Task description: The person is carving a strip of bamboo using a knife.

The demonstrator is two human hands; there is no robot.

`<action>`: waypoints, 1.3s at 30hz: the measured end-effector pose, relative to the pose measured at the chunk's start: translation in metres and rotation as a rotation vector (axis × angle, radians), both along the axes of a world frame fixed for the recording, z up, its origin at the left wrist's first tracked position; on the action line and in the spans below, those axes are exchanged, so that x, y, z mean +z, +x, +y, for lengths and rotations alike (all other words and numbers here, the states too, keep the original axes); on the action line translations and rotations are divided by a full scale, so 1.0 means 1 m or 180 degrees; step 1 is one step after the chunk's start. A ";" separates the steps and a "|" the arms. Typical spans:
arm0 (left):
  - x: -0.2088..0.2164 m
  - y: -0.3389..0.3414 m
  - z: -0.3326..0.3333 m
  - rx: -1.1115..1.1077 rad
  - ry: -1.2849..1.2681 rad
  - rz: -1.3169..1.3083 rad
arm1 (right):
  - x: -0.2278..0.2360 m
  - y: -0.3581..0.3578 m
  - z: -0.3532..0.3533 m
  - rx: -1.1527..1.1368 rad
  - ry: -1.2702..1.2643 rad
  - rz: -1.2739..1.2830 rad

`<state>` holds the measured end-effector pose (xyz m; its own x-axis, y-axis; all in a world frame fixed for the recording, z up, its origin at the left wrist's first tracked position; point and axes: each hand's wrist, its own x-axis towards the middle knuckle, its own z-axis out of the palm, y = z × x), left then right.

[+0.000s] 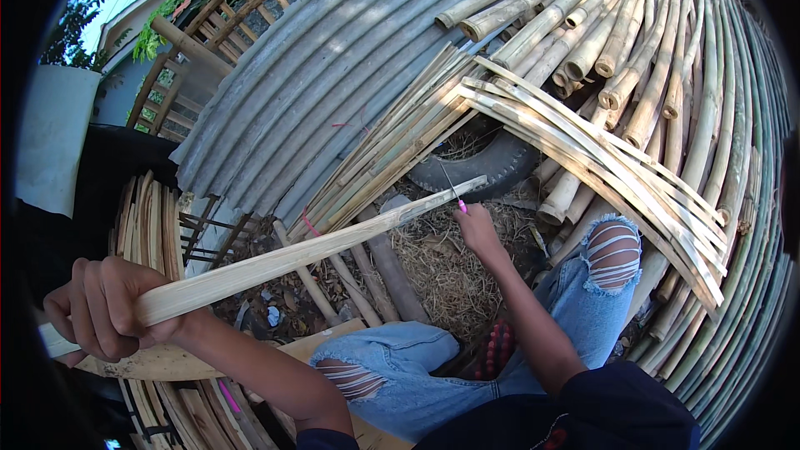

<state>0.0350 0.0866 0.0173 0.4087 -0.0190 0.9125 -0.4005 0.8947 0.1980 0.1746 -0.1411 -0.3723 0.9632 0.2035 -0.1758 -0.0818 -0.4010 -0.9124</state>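
Note:
A long, pale split-bamboo strip (304, 252) slants across the view from lower left to the centre. Its near end is wrapped in my left hand (112, 308), fingers closed around it. My right hand (477, 229) grips a small knife (462, 206) with a pink handle. The thin blade points up and away and crosses the strip close to its far end; whether it cuts into the wood I cannot tell. Beyond that far end lies a black tyre (492, 171). Below the strip, dry shavings (433, 271) cover the ground between my legs and the tyre.
Split bamboo strips (600, 150) lie stacked at right of centre, another bundle (383, 146) beyond my strip. Whole bamboo poles (633, 58) fill the far right. Corrugated sheeting (317, 67) stands behind. More bundled strips (179, 417) sit below my left forearm.

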 end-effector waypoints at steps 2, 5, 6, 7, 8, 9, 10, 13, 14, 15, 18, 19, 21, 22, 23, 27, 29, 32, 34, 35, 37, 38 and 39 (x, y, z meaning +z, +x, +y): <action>0.003 -0.014 0.005 0.0408 0.0038 0.0112 | 0.040 -0.024 0.019 0.0354 0.0523 -0.0089; 0.005 -0.001 0.010 -0.0009 -0.0368 -0.0140 | -0.092 0.021 -0.014 -0.0244 0.0332 0.0173; 0.006 -0.001 0.012 -0.0097 -0.0048 -0.0023 | -0.095 0.026 -0.019 -0.0602 0.0210 0.0542; 0.006 -0.002 0.014 -0.0186 0.0272 0.0098 | -0.099 0.028 -0.018 -0.0582 0.0204 0.0548; 0.006 -0.004 0.014 -0.0166 0.0269 0.0107 | -0.103 0.031 -0.015 -0.0342 0.0323 0.0360; 0.008 -0.005 0.009 -0.0110 -0.0013 0.0100 | -0.096 0.031 -0.006 -0.0095 0.0455 0.0194; 0.008 -0.005 0.002 -0.0073 -0.0304 0.0083 | -0.095 0.035 0.004 -0.0090 0.0456 0.0213; 0.007 -0.001 0.010 -0.0116 -0.0235 0.0203 | -0.126 0.062 0.003 -0.0659 0.0124 0.0573; 0.007 0.021 0.010 -0.0430 0.0006 0.0062 | -0.195 0.099 -0.050 -0.0527 -0.0683 -0.0210; 0.003 0.011 0.022 -0.0241 -0.0124 0.0081 | -0.183 0.093 -0.028 0.0114 -0.0817 -0.0552; 0.000 -0.008 0.032 0.0087 -0.0072 -0.0010 | -0.083 0.048 0.019 0.0142 0.0309 -0.0321; 0.000 -0.008 0.033 0.0018 -0.0115 0.0005 | -0.084 0.057 0.015 -0.0085 -0.0054 -0.0007; 0.000 -0.001 0.036 0.0086 0.0118 0.0227 | -0.138 0.093 -0.030 0.0001 -0.0758 0.0137; -0.001 0.009 0.025 0.0001 0.0081 0.0195 | -0.167 0.111 -0.054 0.0311 -0.1271 0.0286; -0.001 0.009 0.017 -0.0187 -0.0243 0.0186 | -0.151 0.100 -0.035 0.0402 -0.1240 0.0328; 0.002 -0.001 0.020 -0.0078 -0.0425 0.0281 | -0.093 0.086 -0.023 0.0640 -0.1138 0.0227; 0.003 0.009 0.024 -0.0281 -0.0463 0.0120 | -0.118 0.106 -0.040 0.0097 -0.1434 0.0596; 0.000 0.002 0.041 -0.0404 -0.0514 0.0099 | -0.088 0.115 -0.025 0.1692 -0.1659 -0.0518; 0.004 0.005 0.026 -0.0289 -0.0511 0.0142 | -0.101 0.105 -0.028 0.1367 -0.1572 -0.0359; 0.007 0.009 0.020 -0.0194 -0.0484 0.0164 | -0.113 0.097 -0.035 0.0787 -0.1625 0.0162; 0.011 0.011 0.024 0.0351 -0.0002 0.0117 | -0.100 0.104 -0.024 0.0607 -0.1535 0.0548; 0.014 0.008 0.027 0.0916 0.0423 0.0125 | -0.092 0.100 -0.018 0.1148 -0.1728 0.0128; 0.019 0.014 0.010 0.0752 0.0555 0.0038 | -0.089 0.096 -0.018 0.1663 -0.1902 -0.0355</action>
<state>0.0489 0.0962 0.0364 0.4313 -0.0781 0.8988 -0.5904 0.7289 0.3467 0.2702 -0.1590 -0.4615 0.7876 0.5349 -0.3058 0.3306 -0.7857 -0.5229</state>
